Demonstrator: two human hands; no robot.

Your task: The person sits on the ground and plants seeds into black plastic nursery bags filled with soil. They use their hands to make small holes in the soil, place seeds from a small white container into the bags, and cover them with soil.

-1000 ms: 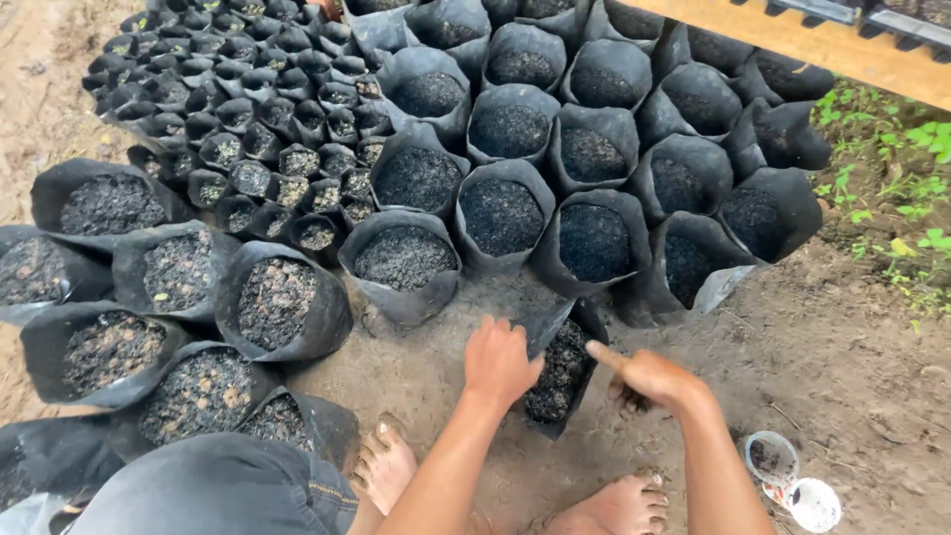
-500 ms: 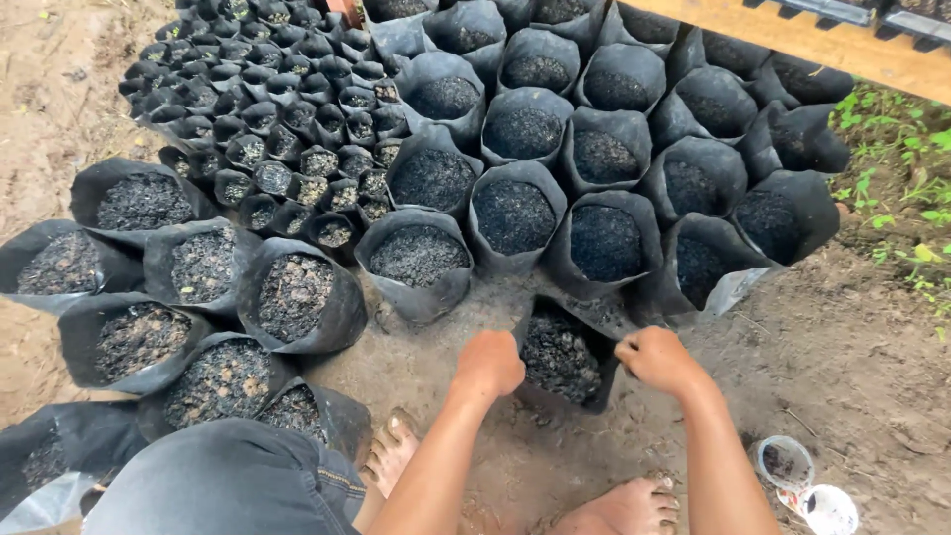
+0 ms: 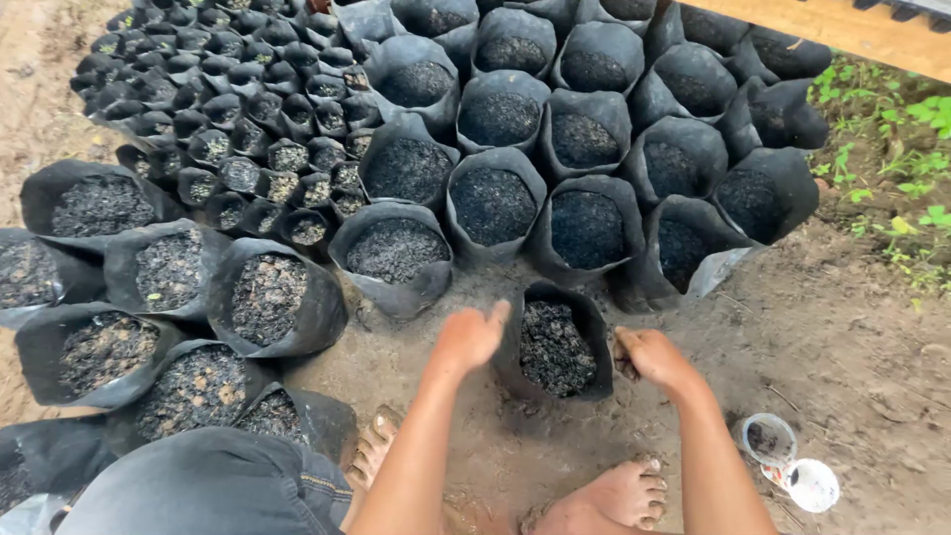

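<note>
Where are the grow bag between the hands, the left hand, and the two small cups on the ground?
grow bag (image 3: 555,347), head view, on the dark soil filling it.
left hand (image 3: 469,337), head view, back of the hand.
small cups (image 3: 769,439), head view, inside the nearer cup.

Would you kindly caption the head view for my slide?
Both hands, left and right, flank a soil-filled black bag beside rows of bags.

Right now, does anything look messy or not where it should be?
One small thing: two little cups lie tipped on the dirt by the right foot. The black bag between the left hand and right hand stands apart from the packed rows. Nothing looks torn.
</note>
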